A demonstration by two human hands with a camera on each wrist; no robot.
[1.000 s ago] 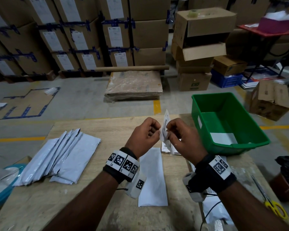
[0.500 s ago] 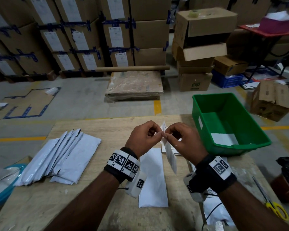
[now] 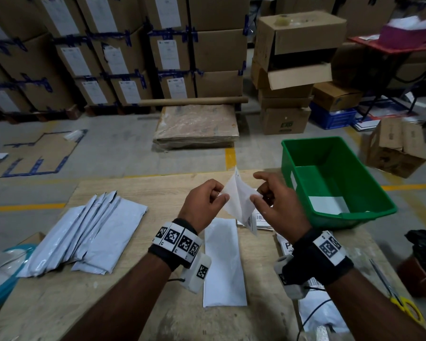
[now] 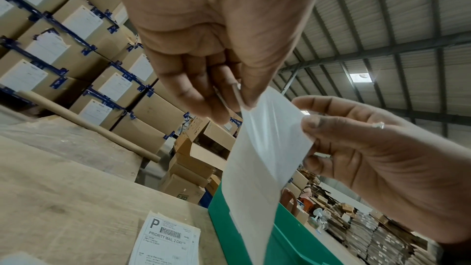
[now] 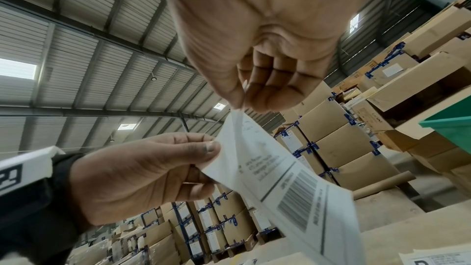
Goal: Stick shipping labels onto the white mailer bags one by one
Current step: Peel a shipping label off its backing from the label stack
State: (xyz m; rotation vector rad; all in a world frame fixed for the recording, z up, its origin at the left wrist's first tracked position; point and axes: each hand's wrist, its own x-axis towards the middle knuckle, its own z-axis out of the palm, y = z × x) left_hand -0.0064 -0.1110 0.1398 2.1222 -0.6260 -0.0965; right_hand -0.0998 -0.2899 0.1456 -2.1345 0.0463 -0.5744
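Label peel in progress. Left hand (image 3: 204, 203) pinches one layer of the label (image 3: 239, 200) at its corner; right hand (image 3: 276, 205) pinches the other layer. The two sheets splay apart in a V at frame centre, above the table (image 3: 133, 303). Which layer is the backing: cannot tell.

One bag (image 3: 223, 262) lies bare below the hands, no label on it yet. Bag stack (image 3: 89, 232) at left shows no labels on visible faces. Spare labels (image 4: 165, 239) lie beside the green bin (image 3: 369, 212). Judgement: early; most bags remain.

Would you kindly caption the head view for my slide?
Both hands, left hand and right hand, peel a shipping label above a white mailer bag.
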